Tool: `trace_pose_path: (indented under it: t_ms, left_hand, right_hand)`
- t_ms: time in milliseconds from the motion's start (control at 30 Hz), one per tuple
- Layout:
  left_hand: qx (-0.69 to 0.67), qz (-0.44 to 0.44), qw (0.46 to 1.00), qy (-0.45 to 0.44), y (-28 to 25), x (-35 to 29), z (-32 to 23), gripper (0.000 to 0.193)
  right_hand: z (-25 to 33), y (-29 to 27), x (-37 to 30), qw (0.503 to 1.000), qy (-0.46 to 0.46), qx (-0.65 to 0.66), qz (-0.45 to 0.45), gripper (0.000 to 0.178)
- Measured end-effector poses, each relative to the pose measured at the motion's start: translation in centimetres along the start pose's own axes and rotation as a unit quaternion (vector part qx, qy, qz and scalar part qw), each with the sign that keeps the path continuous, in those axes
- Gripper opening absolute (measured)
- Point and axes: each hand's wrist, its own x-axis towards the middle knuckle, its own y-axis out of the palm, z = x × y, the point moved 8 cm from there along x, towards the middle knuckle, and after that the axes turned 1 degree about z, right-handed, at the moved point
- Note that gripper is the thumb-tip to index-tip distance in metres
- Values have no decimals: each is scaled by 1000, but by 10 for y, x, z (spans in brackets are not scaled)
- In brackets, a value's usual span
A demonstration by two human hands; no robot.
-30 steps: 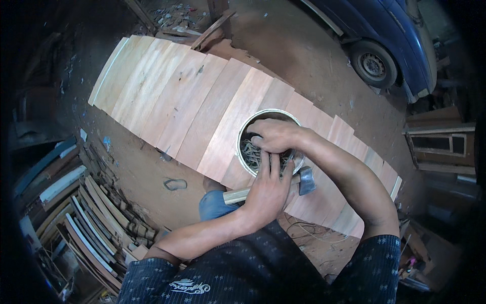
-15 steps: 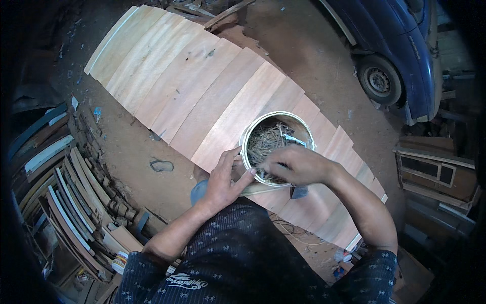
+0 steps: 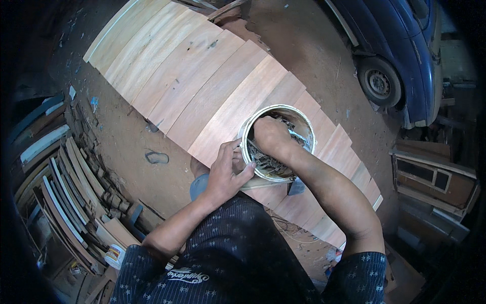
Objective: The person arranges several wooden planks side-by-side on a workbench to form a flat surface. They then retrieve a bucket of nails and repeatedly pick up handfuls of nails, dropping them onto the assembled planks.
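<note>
Nails [image 3: 268,164] lay heaped inside the bucket [image 3: 310,121], which stood on the boards [image 3: 223,83] — a broad support under it. The left hand [image 3: 225,169] gripped its near-left rim between thumb and fingers, likely to steady it while the right hand [image 3: 272,136] reached inside — its fingers hidden, so their grip could not be told.

Head camera, left one of worn fisheye pair, looking steeply down over person's dark shirt [image 3: 233,253] and facing outward along boards [image 3: 202,86]. Forearms [image 3: 336,190] entering from lower edge, bucket [image 3: 302,123] sitting near lens just right of centre, blue car [image 3: 407,61] appearing farther off, upper right. Straight edges bending toward blackened picture border.
</note>
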Motion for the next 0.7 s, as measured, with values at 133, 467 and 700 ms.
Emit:
trace_pose_path:
  t_ms: [133,467,700]
  left_hand:
    - [5,0,1000,-1,-1,1,0,70]
    - [15,24,1000,5,-5,3,-6,67]
    - [38,18,999,14,-9,2,-9,67]
  right_hand:
    - [0,-3,-3,999,-21,-25,3,20]
    - [-8,-16,4,999,23,25,27,26]
    - [6,-40,-25,999,-5,-40,4,30]
